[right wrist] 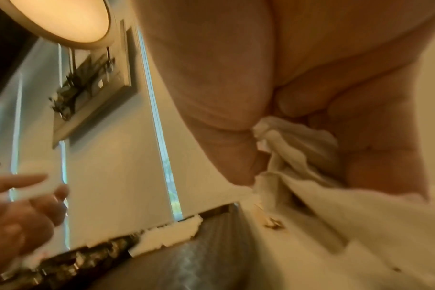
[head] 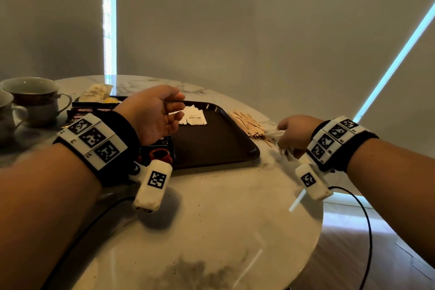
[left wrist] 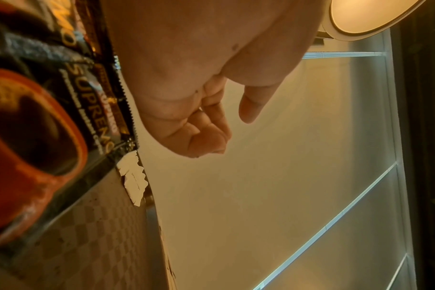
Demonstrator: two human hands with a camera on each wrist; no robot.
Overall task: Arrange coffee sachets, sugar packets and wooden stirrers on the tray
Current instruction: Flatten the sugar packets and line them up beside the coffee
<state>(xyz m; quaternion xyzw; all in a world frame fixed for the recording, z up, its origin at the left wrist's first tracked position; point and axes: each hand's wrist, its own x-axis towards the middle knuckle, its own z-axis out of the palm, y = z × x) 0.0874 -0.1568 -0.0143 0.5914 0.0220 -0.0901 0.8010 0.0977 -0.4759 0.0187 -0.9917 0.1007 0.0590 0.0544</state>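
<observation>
The left hand [head: 155,113] hovers over the tray's [head: 211,146] left part, at about 10 o'clock from the middle of the bench [head: 211,207]. Its fingers are loosely curled, palm turned toward the right. In the right wrist view something pale and flat seems to sit between its fingertips, but that picture is too blurred to be sure, and the left wrist view shows nothing in the fingers, so I cannot tell whether it holds anything.

The right hand [head: 294,133] is off the tray's right edge, at about 2 o'clock, clenched around a crumpled white wrapper [head: 274,134]; the right wrist view shows the thumb and fingers [right wrist: 298,102] bunched on the white material.

The dark brown tray lies on the marble bench. White sugar packets [head: 195,116] lie on its far left part, at about 11 o'clock on the tray. A dark coffee sachet [head: 162,150] with a red cup printed on it lies at the tray's near left corner, partly under the left wrist. More dark coffee sachets [head: 84,113] lie further left, behind the left wrist. A loose heap of wooden stirrers [head: 249,125] rests on the bench just beside the tray's right edge, touching the white wrapper. Two teacups [head: 33,99] stand at the bench's far left, at about 9 o'clock.
</observation>
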